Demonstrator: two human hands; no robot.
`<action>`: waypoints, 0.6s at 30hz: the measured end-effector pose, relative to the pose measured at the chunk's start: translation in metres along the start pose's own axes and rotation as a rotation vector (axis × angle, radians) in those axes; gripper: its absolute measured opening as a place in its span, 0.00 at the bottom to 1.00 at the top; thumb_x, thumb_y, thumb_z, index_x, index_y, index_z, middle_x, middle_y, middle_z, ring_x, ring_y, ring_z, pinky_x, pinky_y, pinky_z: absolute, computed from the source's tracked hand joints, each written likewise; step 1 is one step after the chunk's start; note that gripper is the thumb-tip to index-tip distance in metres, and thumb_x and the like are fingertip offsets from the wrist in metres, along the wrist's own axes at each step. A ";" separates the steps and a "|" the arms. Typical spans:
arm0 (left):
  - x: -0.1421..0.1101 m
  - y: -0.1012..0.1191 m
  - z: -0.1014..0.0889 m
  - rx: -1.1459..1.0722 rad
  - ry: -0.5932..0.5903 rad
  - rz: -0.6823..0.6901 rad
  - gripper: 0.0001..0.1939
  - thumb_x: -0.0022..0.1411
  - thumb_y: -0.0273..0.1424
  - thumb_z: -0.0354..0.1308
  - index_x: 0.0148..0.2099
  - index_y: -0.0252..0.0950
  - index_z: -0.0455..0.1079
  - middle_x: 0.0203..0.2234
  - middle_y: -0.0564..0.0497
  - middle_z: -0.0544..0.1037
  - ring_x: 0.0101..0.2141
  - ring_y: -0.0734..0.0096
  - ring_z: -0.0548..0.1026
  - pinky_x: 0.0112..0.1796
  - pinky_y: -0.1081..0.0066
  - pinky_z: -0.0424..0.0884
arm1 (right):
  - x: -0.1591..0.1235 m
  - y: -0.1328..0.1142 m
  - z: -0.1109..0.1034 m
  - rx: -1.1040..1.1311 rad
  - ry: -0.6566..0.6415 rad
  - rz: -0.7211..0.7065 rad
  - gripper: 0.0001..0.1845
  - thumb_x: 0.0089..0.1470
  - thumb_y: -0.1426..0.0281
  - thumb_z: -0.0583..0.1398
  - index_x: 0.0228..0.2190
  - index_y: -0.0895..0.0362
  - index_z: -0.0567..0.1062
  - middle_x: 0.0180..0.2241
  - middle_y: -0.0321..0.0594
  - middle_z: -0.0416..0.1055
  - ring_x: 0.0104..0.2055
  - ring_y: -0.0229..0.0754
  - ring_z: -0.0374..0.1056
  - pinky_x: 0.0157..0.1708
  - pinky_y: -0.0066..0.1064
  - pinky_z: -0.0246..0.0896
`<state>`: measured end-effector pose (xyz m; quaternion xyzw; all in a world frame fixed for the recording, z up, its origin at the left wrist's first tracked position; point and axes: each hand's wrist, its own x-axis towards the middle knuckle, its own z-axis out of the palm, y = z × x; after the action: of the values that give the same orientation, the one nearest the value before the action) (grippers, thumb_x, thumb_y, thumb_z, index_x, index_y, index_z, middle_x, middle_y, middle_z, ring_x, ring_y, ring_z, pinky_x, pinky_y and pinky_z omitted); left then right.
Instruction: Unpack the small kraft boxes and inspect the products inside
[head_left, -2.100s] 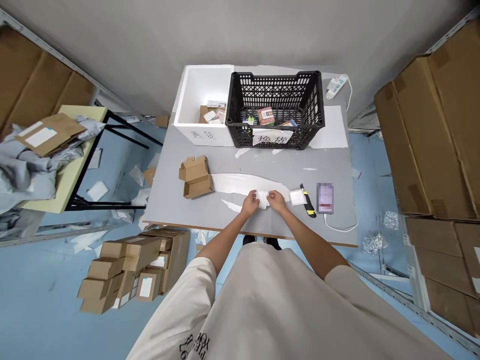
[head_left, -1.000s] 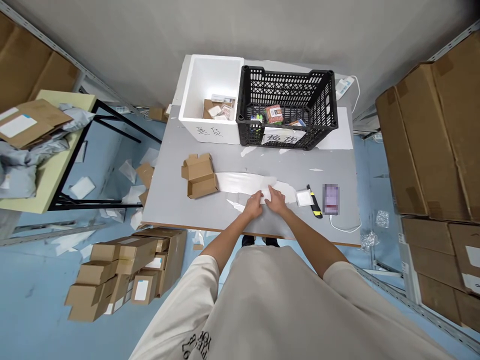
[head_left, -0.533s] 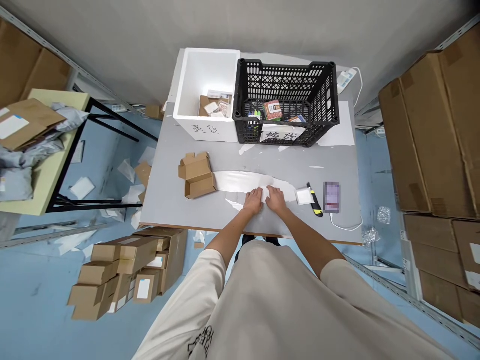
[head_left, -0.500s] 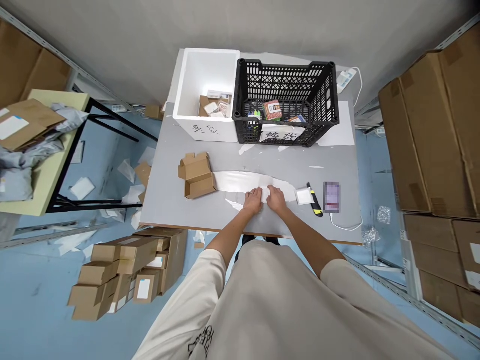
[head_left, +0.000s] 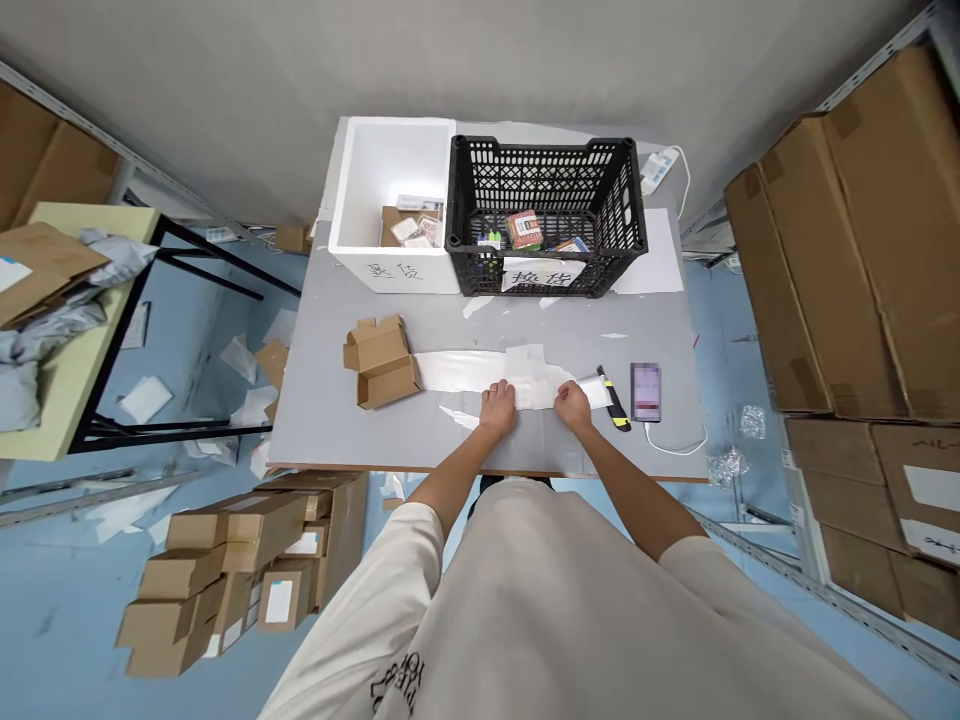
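Note:
A thin white sheet [head_left: 531, 372] lies spread on the grey table, with fold lines across it. At its left edge, my left hand [head_left: 498, 407] is closed with the fingertips on the sheet. My right hand [head_left: 573, 406] pinches the lower right edge of the same sheet. Under it runs a long white strip [head_left: 459, 371] stuck along the tabletop. Right of my right hand are a small flat white packet [head_left: 598, 391] and a black and yellow utility knife [head_left: 614, 400]. An open small cardboard box [head_left: 382, 362] sits left of the strip.
At the table's back stand a white foam box [head_left: 414, 270] and a black plastic crate [head_left: 546, 215], both holding small packages. A phone [head_left: 646, 392] on a white cable lies at the right. Cartons [head_left: 210, 560] are stacked below left; a side table [head_left: 79, 330] carries parcels.
The white sheet, small and folded between my hands before, is now opened out flat. My hands have moved apart to its two sides. The view has shifted slightly.

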<state>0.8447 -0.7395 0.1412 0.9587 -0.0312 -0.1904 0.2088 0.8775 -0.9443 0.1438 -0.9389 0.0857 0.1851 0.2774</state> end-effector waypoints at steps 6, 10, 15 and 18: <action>-0.004 0.008 0.002 0.021 -0.032 0.070 0.19 0.63 0.24 0.50 0.57 0.39 0.63 0.59 0.41 0.63 0.57 0.53 0.63 0.55 0.56 0.60 | -0.023 -0.024 -0.002 -0.121 -0.113 -0.617 0.20 0.57 0.78 0.48 0.47 0.55 0.72 0.48 0.45 0.68 0.53 0.47 0.61 0.55 0.37 0.55; -0.005 0.006 0.004 0.042 -0.053 0.109 0.21 0.62 0.24 0.52 0.57 0.39 0.63 0.60 0.41 0.62 0.57 0.52 0.63 0.55 0.55 0.60 | -0.019 -0.033 0.003 -0.260 -0.283 -0.673 0.25 0.58 0.79 0.49 0.55 0.56 0.69 0.54 0.46 0.67 0.56 0.48 0.61 0.56 0.37 0.53; -0.006 0.004 0.004 0.080 -0.055 0.124 0.21 0.62 0.24 0.52 0.58 0.40 0.62 0.60 0.41 0.62 0.57 0.54 0.63 0.55 0.56 0.61 | -0.007 -0.018 0.008 -0.425 -0.280 -0.391 0.31 0.61 0.74 0.51 0.65 0.59 0.59 0.58 0.53 0.66 0.57 0.54 0.62 0.57 0.43 0.50; -0.003 0.006 0.006 0.071 -0.032 0.096 0.17 0.65 0.28 0.52 0.56 0.39 0.63 0.57 0.40 0.64 0.56 0.53 0.63 0.54 0.56 0.62 | -0.006 -0.012 0.011 -0.460 -0.331 -0.379 0.36 0.61 0.72 0.52 0.68 0.55 0.52 0.59 0.53 0.64 0.58 0.56 0.61 0.57 0.45 0.50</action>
<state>0.8394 -0.7471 0.1401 0.9598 -0.0871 -0.1944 0.1829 0.8722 -0.9284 0.1437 -0.9333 -0.1804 0.2947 0.0978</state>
